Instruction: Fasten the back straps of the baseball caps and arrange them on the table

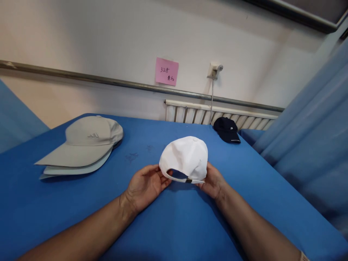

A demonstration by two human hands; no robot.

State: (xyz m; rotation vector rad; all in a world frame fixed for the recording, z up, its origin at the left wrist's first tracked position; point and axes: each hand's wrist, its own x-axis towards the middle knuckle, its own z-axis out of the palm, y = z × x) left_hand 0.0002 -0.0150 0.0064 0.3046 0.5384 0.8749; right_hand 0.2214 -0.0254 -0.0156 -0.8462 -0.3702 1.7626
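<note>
Between my two hands is a white baseball cap (187, 156), its back opening and adjusting strap turned toward me. My left hand (148, 185) grips the cap's lower left edge, palm turned up, with its fingertips partly under the rim. At the lower right edge my right hand (213, 181) holds the cap too, most of its fingers hidden behind it. A stack of caps (87, 143) lies to the left, a beige one with a striped logo on top. Farther back on the right sits a dark navy cap (227, 128) with small white lettering.
The blue-covered table (114, 217) stretches under everything. Behind it are a metal rail (116, 80), a white radiator (195, 113), a wall socket with a plug and cord (214, 70), and a pink note (166, 71). A blue curtain (312, 145) hangs along the right side.
</note>
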